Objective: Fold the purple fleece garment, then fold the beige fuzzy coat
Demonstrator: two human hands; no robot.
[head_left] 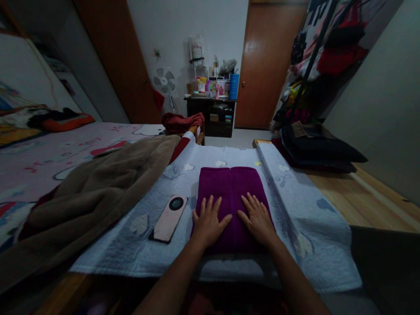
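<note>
purple cloth [215,183] | folded into a neat rectangle, line down middle | lying flat on pale-blue patterned cover [305,210]

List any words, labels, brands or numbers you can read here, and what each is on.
No text can be read with certainty.
Pink bedsheet: printed letters, too blurred to read.
Packets on the dark cabinet: any print is too small.
Phone: no legible marking.
Purple folded cloth: no lettering visible.
</note>
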